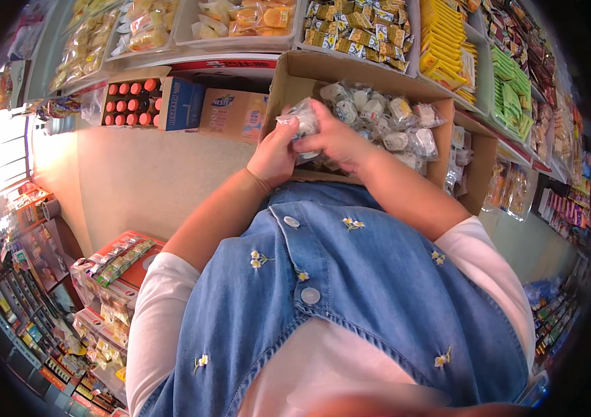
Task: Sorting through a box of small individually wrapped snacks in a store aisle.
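Observation:
Between my two hands is a small clear plastic packet (pixel 302 119) with something whitish inside. My left hand (pixel 276 151) grips it from the lower left, fingers closed on its edge. From the right, my right hand (pixel 337 139) pinches the same packet, thumb and fingers bent around it. Both hands are over the left part of an open cardboard box (pixel 295 73). Inside that box, to the right of my hands, lie many similar wrapped packets (pixel 379 108), pale with some yellow and blue marks. My palms and the packet's underside are hidden.
Beyond the box run shelf bins of wrapped snacks (pixel 358 31), with yellow packets (pixel 441 42) and green packets (pixel 512 87) further right. A crate of red-capped bottles (pixel 132 101) stands at the left. Another cardboard box (pixel 476 160) adjoins on the right. Behind me, lower left, is a snack display (pixel 111 278).

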`<state>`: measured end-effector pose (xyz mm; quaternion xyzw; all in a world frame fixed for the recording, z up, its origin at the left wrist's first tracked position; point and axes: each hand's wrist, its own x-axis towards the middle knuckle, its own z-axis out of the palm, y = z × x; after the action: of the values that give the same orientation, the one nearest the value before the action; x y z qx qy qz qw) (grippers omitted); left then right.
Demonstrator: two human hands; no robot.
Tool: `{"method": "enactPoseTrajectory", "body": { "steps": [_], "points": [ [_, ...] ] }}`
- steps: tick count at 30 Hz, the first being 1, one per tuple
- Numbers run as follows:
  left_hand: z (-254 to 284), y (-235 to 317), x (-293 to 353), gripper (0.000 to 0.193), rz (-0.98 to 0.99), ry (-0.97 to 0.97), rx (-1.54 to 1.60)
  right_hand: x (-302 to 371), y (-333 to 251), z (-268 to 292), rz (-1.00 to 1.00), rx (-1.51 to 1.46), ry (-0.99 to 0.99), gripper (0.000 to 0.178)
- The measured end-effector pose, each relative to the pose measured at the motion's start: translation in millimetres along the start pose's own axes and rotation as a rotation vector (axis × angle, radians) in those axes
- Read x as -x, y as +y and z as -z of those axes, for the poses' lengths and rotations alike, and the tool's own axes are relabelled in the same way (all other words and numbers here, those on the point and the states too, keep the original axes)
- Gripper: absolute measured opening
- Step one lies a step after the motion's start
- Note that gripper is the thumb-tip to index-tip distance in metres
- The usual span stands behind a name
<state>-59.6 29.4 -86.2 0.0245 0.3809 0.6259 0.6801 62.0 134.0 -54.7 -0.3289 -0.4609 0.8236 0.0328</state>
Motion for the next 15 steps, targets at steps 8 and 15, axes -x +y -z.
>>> {"method": "enactPoseTrajectory", "body": {
  "steps": [8, 15],
  "points": [
    [-18.4, 20.4, 29.0, 0.046, -0.211, -0.22, -2.107, -49.5, -11.3, 54.2, 0.306, 1.087, 0.418, 0.094],
    [-8.3, 23.7, 46.2, 0.062, -0.432, 0.383, -1.919, -101.3, 18.5, 36.4, 0.342, 1.633, 0.315, 0.074]
  ]
}}
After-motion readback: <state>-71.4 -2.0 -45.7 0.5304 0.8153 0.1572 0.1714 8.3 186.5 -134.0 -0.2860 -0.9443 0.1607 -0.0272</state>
